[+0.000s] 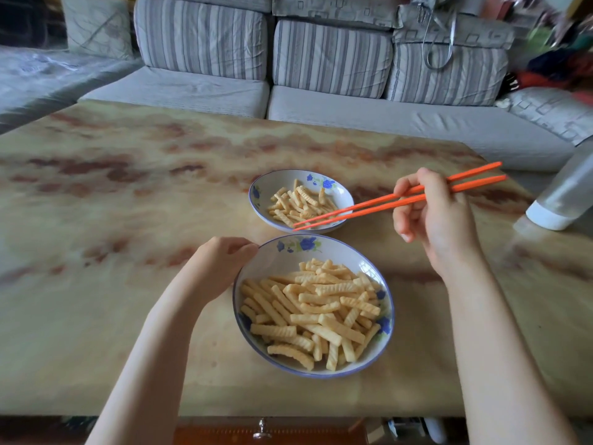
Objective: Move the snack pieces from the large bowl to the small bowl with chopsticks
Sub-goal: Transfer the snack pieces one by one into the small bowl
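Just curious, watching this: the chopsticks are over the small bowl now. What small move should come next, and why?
Probably swing the chopsticks to the large bowl and pinch another piece. Their tips hang over the near rim of the small bowl with nothing between them, while the large bowl, held by the left hand, is full of snack pieces.

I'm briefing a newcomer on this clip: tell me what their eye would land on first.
The orange chopsticks, held in the right hand, stand out, their empty tips over the small bowl's near rim. Next comes the large bowl heaped with pale crinkle-cut snack pieces, nearest the camera, the left hand holding its rim.
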